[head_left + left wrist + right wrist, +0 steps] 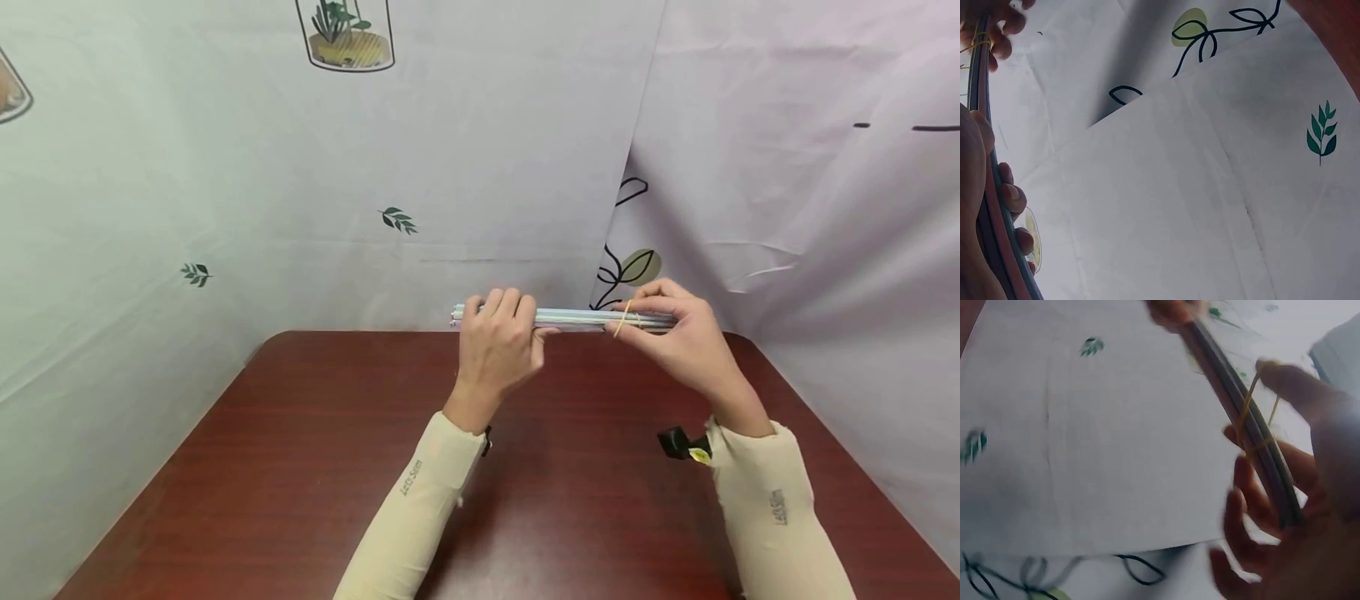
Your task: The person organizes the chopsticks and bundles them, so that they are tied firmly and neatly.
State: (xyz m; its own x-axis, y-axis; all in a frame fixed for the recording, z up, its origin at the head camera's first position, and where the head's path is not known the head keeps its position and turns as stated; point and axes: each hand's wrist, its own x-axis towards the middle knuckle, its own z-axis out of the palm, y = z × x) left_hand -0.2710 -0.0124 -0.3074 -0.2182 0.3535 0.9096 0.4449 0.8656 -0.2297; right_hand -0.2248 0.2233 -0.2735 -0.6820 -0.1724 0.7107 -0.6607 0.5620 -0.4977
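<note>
A bundle of long, thin pastel sticks (573,318) is held level above the far edge of the table. My left hand (498,337) grips it near its left end, fingers wrapped over the top; pink, blue and green strips (1004,225) show in the left wrist view. Around the right part runs a yellow rubber band (623,319). With thumb and fingers my right hand (693,342) holds this band at that end. The right wrist view shows the band (1249,403) pulled away from the sticks by the thumb. My right palm partly hides the bundle's right end.
Below the hands lies a dark red-brown table (337,433). White cloth (487,167) printed with leaves and jars hangs behind it and along both sides. A small black device (675,442) sits at the right wrist, beside the cream sleeve (765,492).
</note>
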